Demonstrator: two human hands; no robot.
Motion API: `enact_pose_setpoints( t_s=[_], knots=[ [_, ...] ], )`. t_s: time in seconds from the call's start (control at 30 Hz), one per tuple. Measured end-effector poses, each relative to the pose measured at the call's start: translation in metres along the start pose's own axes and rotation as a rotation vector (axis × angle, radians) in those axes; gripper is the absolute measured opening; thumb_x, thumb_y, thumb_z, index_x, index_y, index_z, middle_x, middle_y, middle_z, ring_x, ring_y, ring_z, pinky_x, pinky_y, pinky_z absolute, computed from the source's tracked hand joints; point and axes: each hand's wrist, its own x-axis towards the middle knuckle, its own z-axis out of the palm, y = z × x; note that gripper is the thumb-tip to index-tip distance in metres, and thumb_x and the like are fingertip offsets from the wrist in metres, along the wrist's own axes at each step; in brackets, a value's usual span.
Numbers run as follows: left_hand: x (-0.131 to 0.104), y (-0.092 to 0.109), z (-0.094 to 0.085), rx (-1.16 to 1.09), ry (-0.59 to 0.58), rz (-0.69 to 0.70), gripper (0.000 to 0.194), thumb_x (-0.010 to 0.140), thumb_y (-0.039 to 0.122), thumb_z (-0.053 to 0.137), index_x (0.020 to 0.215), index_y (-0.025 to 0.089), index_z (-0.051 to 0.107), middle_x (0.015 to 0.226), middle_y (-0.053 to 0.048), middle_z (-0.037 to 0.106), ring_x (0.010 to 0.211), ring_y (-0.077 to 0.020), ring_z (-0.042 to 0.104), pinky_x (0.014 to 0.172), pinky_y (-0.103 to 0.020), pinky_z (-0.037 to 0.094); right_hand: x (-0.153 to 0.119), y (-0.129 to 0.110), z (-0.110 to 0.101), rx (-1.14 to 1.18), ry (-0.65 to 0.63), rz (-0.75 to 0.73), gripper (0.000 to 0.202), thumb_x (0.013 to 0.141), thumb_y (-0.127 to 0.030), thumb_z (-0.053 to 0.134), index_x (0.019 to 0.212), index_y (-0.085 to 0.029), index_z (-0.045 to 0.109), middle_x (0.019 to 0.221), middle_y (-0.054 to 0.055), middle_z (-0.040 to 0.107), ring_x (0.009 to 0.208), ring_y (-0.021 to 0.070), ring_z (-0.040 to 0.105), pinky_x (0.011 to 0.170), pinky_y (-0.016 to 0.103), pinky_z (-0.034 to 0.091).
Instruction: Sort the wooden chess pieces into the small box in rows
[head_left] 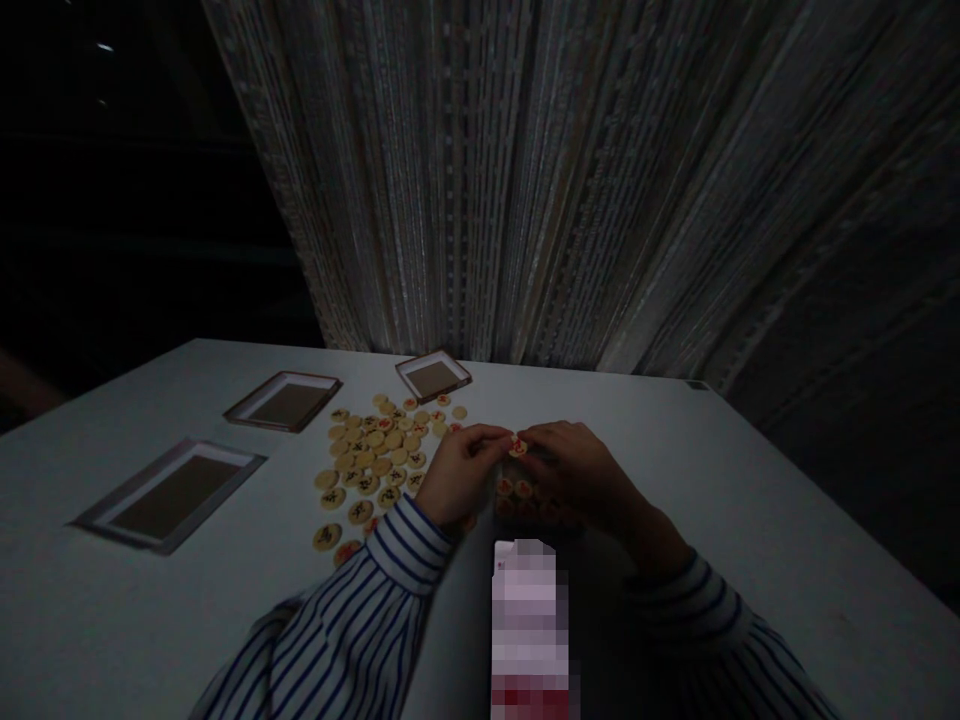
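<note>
My left hand (pixel 463 472) and my right hand (pixel 581 465) meet over the table with their fingertips closed on one round Chinese chess piece (pixel 517 446) with a red character. Below my right hand sit several red-marked pieces (pixel 523 490) in rows, in what looks like a dark box; the hand and shadow hide part of them. To the left of my left hand lies a loose spread of round pieces (pixel 381 466), some with black or red characters and some blank side up. My left wrist covers the near edge of this spread.
Three shallow open trays, a near-left one (pixel 172 495), a middle one (pixel 326 388) and a far one (pixel 459 377), stand on the white table (pixel 750 480). A lit phone (pixel 529 620) lies between my forearms. A string curtain (pixel 480 180) hangs behind the table.
</note>
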Motion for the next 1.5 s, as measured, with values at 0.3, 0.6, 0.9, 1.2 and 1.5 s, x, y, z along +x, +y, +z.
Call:
enact_pose_setpoints(
  t_s=[0.3, 0.6, 0.9, 1.2, 1.5],
  knots=[
    [-0.010, -0.014, 0.003, -0.056, 0.054, -0.034, 0.011, 0.067, 0.020, 0.065, 0.074, 0.016, 0.071, 0.077, -0.003, 0.072, 0.078, -0.0172, 0.065, 0.076, -0.028, 0.050, -0.010, -0.006, 0.002, 0.016, -0.082, -0.006, 0.026, 0.092, -0.033, 0.038, 0.104, -0.020, 0.057, 0.096, 0.006, 0.067, 0.084, 0.0163, 0.058, 0.070, 0.031, 0.037],
    [-0.012, -0.020, 0.003, 0.030, 0.074, -0.040, 0.013, 0.068, 0.022, 0.064, 0.076, 0.016, 0.072, 0.076, -0.004, 0.073, 0.074, -0.0183, 0.066, 0.072, -0.030, 0.052, -0.013, -0.008, 0.001, 0.015, -0.094, -0.012, 0.023, 0.090, -0.031, 0.039, 0.101, -0.020, 0.057, 0.089, 0.004, 0.066, 0.077, 0.0161, 0.056, 0.066, 0.030, 0.034],
    [-0.011, -0.023, 0.004, 0.084, 0.067, -0.024, 0.012, 0.070, 0.023, 0.062, 0.074, 0.017, 0.071, 0.075, -0.003, 0.073, 0.073, -0.0187, 0.066, 0.071, -0.030, 0.052, -0.014, -0.005, 0.006, 0.002, -0.116, 0.009, 0.021, 0.090, -0.033, 0.042, 0.095, -0.020, 0.058, 0.081, 0.003, 0.065, 0.073, 0.0151, 0.055, 0.065, 0.030, 0.032],
    [-0.011, -0.023, 0.005, 0.060, 0.059, -0.028, 0.011, 0.069, 0.020, 0.063, 0.075, 0.017, 0.071, 0.076, -0.003, 0.073, 0.075, -0.0186, 0.066, 0.072, -0.029, 0.052, -0.015, -0.004, 0.007, 0.004, -0.073, -0.012, 0.021, 0.089, -0.033, 0.043, 0.097, -0.019, 0.057, 0.091, 0.005, 0.065, 0.080, 0.0165, 0.054, 0.068, 0.031, 0.035],
    [-0.011, -0.027, 0.005, 0.092, 0.043, -0.022, 0.014, 0.071, 0.021, 0.061, 0.079, 0.016, 0.071, 0.075, -0.004, 0.073, 0.073, -0.0189, 0.066, 0.069, -0.029, 0.052, -0.013, -0.007, 0.006, 0.008, -0.100, 0.018, 0.020, 0.090, -0.031, 0.042, 0.096, -0.019, 0.058, 0.091, 0.004, 0.065, 0.080, 0.0169, 0.054, 0.070, 0.032, 0.035]
  ],
)
